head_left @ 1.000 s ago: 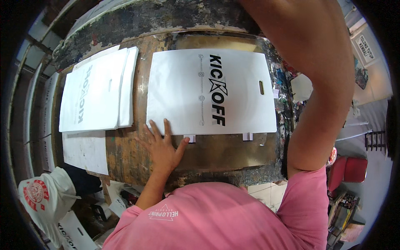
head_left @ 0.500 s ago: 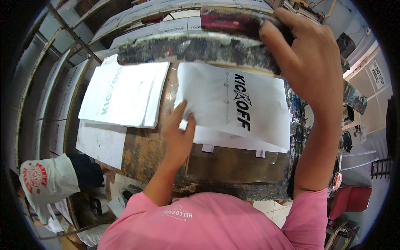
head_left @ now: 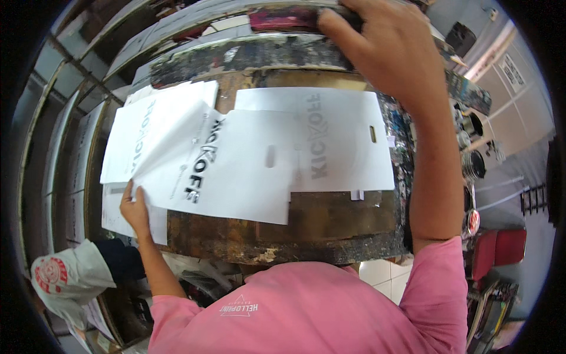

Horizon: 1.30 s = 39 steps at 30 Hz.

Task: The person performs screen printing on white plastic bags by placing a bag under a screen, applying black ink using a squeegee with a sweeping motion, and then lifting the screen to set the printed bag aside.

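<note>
A white plastic bag with bold black print and a handle slot hangs by its left edge from my left hand, whose fingers are closed on it. It lies partly over a stack of similar bags on the left. Another white bag with faint grey lettering and a handle slot lies flat on the worktable. At the top, my right hand is closed around the edge of a raised, ink-stained screen-printing frame; its fingertips are partly out of view.
Racks with printed bags stand left and beyond the table. A person in a white shirt bends at the lower left. Open ink tins stand along the right, near a red chair.
My left hand has drawn the printed bag leftward off the table's middle toward the stack, uncovering another bag beneath. My right hand still holds the raised frame.
</note>
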Motion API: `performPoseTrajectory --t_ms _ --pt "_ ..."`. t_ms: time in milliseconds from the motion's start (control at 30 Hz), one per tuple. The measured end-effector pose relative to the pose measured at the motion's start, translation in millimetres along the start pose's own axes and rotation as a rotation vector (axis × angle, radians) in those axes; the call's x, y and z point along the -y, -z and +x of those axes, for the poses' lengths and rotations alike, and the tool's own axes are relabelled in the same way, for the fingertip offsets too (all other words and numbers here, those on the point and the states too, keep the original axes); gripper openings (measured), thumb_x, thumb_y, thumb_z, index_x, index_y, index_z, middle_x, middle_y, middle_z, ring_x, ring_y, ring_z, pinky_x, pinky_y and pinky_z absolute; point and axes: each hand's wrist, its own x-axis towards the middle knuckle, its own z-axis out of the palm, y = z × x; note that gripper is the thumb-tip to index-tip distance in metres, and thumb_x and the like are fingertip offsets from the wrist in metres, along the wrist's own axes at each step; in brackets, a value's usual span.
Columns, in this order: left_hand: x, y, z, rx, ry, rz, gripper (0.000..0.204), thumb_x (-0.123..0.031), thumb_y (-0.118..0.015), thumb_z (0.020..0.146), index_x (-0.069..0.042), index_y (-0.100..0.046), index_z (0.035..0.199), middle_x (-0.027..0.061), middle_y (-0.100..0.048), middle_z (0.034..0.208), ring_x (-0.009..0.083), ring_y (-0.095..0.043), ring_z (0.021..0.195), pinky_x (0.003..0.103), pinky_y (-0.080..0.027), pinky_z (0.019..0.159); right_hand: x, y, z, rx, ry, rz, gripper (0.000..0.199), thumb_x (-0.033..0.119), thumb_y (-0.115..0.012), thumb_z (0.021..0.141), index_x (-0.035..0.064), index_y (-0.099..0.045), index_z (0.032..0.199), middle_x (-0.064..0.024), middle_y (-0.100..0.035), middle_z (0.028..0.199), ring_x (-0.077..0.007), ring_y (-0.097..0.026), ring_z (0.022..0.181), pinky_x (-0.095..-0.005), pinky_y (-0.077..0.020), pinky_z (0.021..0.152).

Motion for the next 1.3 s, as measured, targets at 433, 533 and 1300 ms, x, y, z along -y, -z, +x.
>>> performPoseTrajectory --t_ms 433,533,1300 --pt "-90 -2 -4 -0.173 -0.187 -0.302 0.057 -0.023 -0.077 0.095 0.000 -0.060 0.145 0.0192 -0.071 0.128 0.0335 -0.065 0.123 0.046 -0.044 0.114 -10 -9 -14 -0.276 0.241 -0.125 0.049 0.048 -0.057 0.095 0.0034 -0.076 0.098 -0.0199 -0.073 0.086 -0.0386 -0.069 0.082 -0.0476 -0.0478 0.088" --pt "-234 21 -77 0.222 -0.734 -0.173 0.034 -0.001 -0.088 0.075 -0.002 -0.070 0.103 0.0054 -0.072 0.084 0.0259 -0.073 0.086 0.044 -0.056 0.094 -12 -16 -18 -0.302 0.255 -0.146 0.051 0.051 -0.055 0.094 0.0050 -0.077 0.095 -0.0168 -0.074 0.085 -0.0357 -0.069 0.081 -0.0455 -0.0462 0.089" --pt "-554 27 -236 1.273 -1.610 -1.477 0.021 -0.019 -0.088 0.075 -0.009 -0.070 0.079 -0.0020 -0.055 0.065 0.0153 -0.052 0.055 0.029 -0.051 0.058 -22 -38 -47 -0.142 0.182 -0.012 0.055 0.059 -0.061 0.090 0.0084 -0.082 0.091 -0.0132 -0.077 0.090 -0.0310 -0.072 0.095 -0.0578 -0.0299 0.114"
